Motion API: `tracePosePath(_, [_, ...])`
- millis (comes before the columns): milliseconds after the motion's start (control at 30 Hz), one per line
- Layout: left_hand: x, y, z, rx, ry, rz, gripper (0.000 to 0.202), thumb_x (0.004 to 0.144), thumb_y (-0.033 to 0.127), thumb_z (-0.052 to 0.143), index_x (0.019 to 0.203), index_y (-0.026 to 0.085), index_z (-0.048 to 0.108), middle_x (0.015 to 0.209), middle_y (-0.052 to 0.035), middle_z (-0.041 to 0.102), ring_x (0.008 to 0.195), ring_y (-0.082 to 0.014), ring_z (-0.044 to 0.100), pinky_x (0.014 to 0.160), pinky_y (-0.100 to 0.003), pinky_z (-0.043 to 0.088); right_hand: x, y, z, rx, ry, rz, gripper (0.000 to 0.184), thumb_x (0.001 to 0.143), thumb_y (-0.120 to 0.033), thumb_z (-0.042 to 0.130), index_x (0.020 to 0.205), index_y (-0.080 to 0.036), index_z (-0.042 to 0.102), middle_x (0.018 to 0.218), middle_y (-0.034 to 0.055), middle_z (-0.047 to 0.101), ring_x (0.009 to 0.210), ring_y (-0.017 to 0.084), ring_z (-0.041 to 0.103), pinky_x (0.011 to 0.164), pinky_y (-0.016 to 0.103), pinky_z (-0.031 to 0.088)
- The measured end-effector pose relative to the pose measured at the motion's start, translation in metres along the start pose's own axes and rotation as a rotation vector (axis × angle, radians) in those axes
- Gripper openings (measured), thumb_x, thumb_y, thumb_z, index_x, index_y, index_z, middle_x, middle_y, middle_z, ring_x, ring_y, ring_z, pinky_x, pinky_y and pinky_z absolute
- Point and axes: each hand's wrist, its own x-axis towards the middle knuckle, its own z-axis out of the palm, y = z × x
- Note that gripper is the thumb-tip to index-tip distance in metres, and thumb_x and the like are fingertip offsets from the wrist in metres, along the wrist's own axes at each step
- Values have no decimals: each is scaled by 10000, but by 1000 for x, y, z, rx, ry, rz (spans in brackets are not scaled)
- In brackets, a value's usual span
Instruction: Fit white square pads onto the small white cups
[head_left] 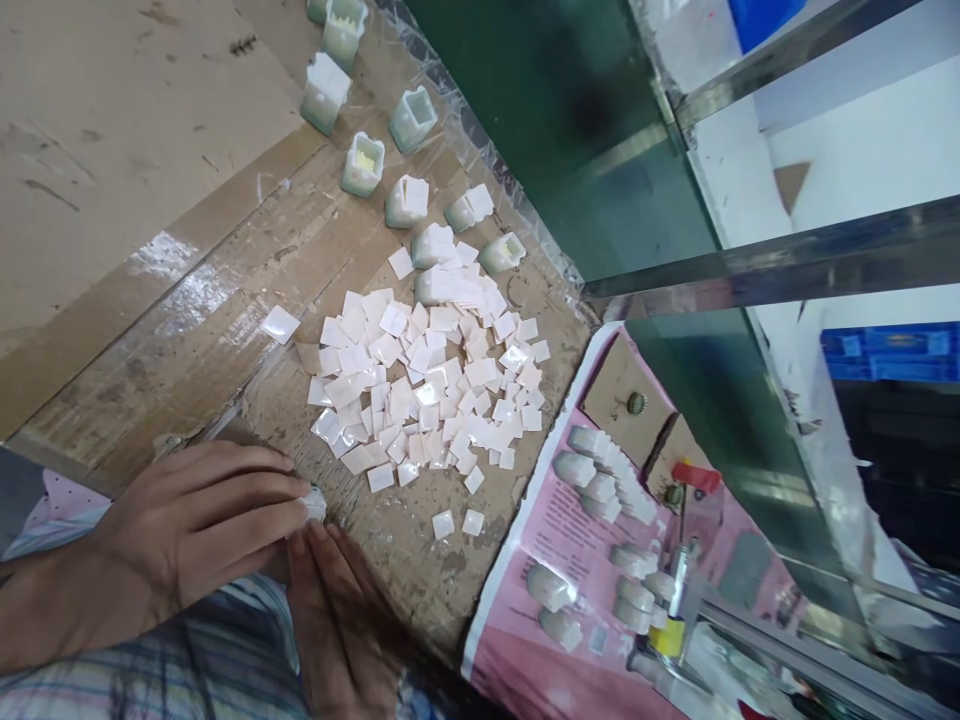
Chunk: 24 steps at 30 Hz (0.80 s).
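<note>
Both hands meet at the front edge of the cardboard-covered table. My left hand (202,520) is closed, its fingertips pressed on a small whitish translucent piece (315,503), mostly hidden by the fingers. From below, my right hand (341,610) touches the same piece with its fingertips held together. Just beyond lies a loose heap of small, thin, pale pink square tiles (420,400), with a single tile (280,325) off to its left. Behind the heap stand several pale green hollow cups (413,119). A few hold yellowish bits, like this cup (363,164); others have tiles on top.
On the right, a pink printed sheet (540,520) carries rows of whitish translucent pieces (600,478), two brown cardboard squares (626,390) and a yellow-banded tool (667,635). A dark green panel (540,120) and metal bars (787,245) border the table's far side.
</note>
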Motion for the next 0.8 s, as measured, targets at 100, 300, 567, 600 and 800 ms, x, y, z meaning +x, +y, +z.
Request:
tracePosePath(100, [-3,0,-1,-8,-26,-20,162,966,246,562,1103,254,648,1151,55,701,1123,-154,604,967,-321,492,4,3,-1,-49,27,-33,311,947,-119,497,1219,-125,650,1102,34,746,981,212,733,849,243,631])
tracePosePath(300, [-10,-2,-3,-39,-44,11,197,976,196,566,1143,258,650,1212,69,678,1187,-134,580,1010,-304,485,19,16,2,123,99,81,175,927,-156,570,1021,-161,718,916,55,789,906,189,750,882,260,620])
tracePosePath(567, [-10,-5,0,-44,-63,35,284,957,156,601,1215,272,627,1237,74,662,1242,-118,542,1073,-278,446,16,20,4,398,87,248,235,948,-184,559,1131,-236,696,958,27,778,893,160,749,793,224,638])
tracePosePath(600, [-9,-6,0,-38,-65,31,288,949,158,614,1209,281,632,1218,79,670,1230,-117,549,1065,-274,451,15,21,5,428,82,268,257,944,-189,568,1164,-262,681,964,17,777,881,161,751,769,228,645])
tracePosePath(800, [-6,-2,-2,-4,-62,-3,281,913,176,659,1155,318,656,1138,94,711,1154,-123,616,1018,-263,505,17,24,5,512,55,313,272,924,-173,592,1165,-263,679,1056,15,767,871,174,754,756,256,659])
